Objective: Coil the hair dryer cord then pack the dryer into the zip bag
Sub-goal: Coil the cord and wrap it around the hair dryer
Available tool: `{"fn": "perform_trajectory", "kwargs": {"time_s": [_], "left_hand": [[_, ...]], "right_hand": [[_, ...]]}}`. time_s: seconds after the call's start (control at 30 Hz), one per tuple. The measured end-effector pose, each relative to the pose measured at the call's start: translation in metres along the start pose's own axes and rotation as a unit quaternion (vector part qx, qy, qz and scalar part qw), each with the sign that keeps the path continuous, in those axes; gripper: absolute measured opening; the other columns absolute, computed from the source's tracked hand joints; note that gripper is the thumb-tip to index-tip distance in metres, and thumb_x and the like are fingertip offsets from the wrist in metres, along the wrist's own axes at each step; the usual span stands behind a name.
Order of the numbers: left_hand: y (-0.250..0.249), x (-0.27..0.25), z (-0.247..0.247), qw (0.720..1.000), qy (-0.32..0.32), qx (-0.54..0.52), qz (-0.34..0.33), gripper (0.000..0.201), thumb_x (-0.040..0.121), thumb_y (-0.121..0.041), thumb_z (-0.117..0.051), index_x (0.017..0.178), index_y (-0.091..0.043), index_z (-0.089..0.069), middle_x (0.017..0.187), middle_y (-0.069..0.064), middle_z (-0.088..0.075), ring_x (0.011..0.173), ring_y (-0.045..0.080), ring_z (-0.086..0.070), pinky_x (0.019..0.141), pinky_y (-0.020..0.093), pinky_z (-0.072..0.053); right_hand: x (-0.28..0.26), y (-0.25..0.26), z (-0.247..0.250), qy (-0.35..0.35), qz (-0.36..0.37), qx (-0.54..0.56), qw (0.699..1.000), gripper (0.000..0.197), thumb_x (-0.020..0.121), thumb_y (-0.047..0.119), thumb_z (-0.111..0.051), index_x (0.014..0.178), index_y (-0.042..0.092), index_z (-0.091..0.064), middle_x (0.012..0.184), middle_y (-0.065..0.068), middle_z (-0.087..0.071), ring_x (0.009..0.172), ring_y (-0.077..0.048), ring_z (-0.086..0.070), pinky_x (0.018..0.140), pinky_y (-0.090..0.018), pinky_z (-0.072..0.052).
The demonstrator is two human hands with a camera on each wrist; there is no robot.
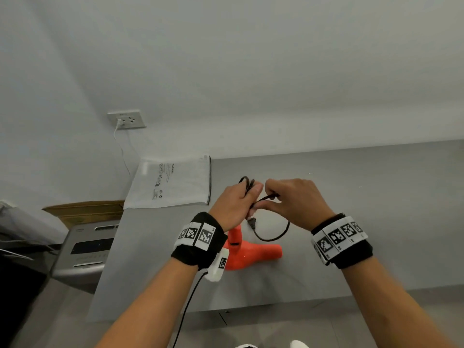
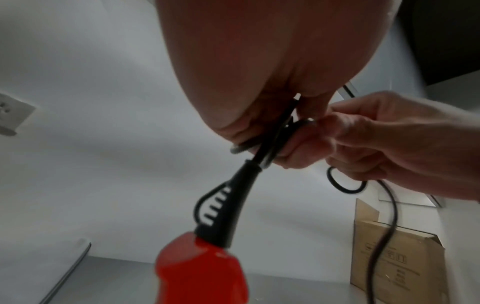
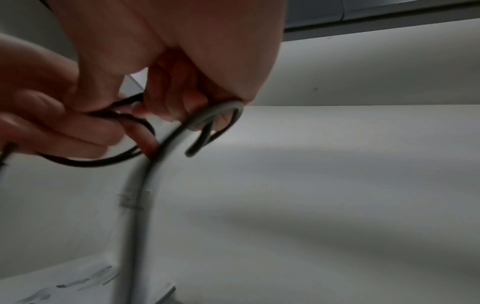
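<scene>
Both hands meet above the grey table [image 1: 351, 197], close together and touching the same black cord [image 1: 273, 234]; the left hand [image 1: 233, 204] has its fingers curled round a bundle of gathered loops, and the right hand [image 1: 298, 199] pinches a strand of that cord just beside it; from the head view a slack loop hangs below the right hand, with the plug end dangling beneath the left; the orange hair dryer [image 1: 251, 252] lies on the table directly under the left wrist, and the white zip bag [image 1: 173, 182] lies flat at the table's far left corner, well apart from both hands; only the left wrist view shows the black strain relief [image 2: 228, 207] rising from the dryer's handle into the left palm, plus a cardboard box [image 2: 400, 265] at the side; the right wrist view, blurred, shows the cord bent in a tight hook over the right fingers [image 3: 182, 98].
</scene>
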State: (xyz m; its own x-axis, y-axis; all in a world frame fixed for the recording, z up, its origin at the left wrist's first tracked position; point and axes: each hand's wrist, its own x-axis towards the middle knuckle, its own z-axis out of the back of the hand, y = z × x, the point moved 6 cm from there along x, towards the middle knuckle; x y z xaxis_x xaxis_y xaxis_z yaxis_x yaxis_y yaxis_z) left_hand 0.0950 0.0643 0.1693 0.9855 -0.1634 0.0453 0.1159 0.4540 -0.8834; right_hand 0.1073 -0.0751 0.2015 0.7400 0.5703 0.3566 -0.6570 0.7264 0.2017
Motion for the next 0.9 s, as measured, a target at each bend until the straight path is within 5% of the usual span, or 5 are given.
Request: {"fn": "perform_trajectory", "kwargs": {"time_s": [0.1,0.47,0.63,0.83,0.9], "left_hand": [[-0.004,-0.001,-0.006,1.0,0.011,0.023,-0.009,0.041,0.103,-0.042,-0.049,0.075,-0.018,-0.066,0.05,-0.012,-0.049,0.046,0.002,-0.043,0.057,0.028,-0.039],[0.017,-0.004,0.009,0.972,0.013,-0.232,0.024,0.033,0.107,-0.027,-0.047,0.08,-0.008,-0.053,0.054,0.001,-0.043,0.046,0.014,-0.03,0.048,0.027,-0.024],[0.014,-0.004,0.004,0.957,0.027,-0.289,0.017,0.03,0.104,-0.021,-0.049,0.077,-0.01,-0.055,0.054,0.005,-0.044,0.046,0.018,-0.037,0.049,0.027,-0.035],[0.011,-0.006,0.006,0.957,0.048,-0.286,0.031,0.036,0.096,-0.026,-0.055,0.066,-0.007,-0.052,0.048,0.005,-0.035,0.041,0.019,-0.038,0.047,0.029,-0.036],[0.008,-0.009,0.004,0.959,0.065,-0.273,0.031,0.038,0.096,-0.026,-0.056,0.064,-0.006,-0.052,0.047,0.004,-0.035,0.039,0.019,-0.037,0.047,0.028,-0.037]], "right_hand": [[0.007,-0.018,0.001,-0.014,-0.018,-0.002,1.0,0.047,0.077,0.07,-0.052,0.072,0.025,-0.038,0.056,0.009,-0.05,0.052,-0.022,-0.052,0.053,-0.035,-0.048],[0.003,-0.035,-0.03,0.027,-0.142,0.264,0.954,0.009,0.095,0.025,-0.059,0.09,0.025,-0.067,0.056,0.0,-0.047,0.051,-0.012,-0.042,0.057,-0.032,-0.041],[0.007,-0.001,-0.033,0.065,-0.114,0.432,0.892,0.038,0.094,-0.002,-0.053,0.126,0.016,-0.064,0.065,0.019,-0.059,0.054,0.002,-0.051,0.055,-0.007,-0.038],[0.015,0.012,-0.034,0.131,-0.084,0.443,0.883,0.057,0.092,-0.004,-0.053,0.141,0.027,-0.05,0.091,-0.003,-0.065,0.059,0.006,-0.054,0.059,-0.01,-0.042],[0.016,0.015,-0.036,0.163,-0.056,0.401,0.9,0.055,0.087,-0.006,-0.053,0.132,0.025,-0.055,0.094,0.007,-0.067,0.068,0.006,-0.057,0.067,-0.013,-0.044]]}}
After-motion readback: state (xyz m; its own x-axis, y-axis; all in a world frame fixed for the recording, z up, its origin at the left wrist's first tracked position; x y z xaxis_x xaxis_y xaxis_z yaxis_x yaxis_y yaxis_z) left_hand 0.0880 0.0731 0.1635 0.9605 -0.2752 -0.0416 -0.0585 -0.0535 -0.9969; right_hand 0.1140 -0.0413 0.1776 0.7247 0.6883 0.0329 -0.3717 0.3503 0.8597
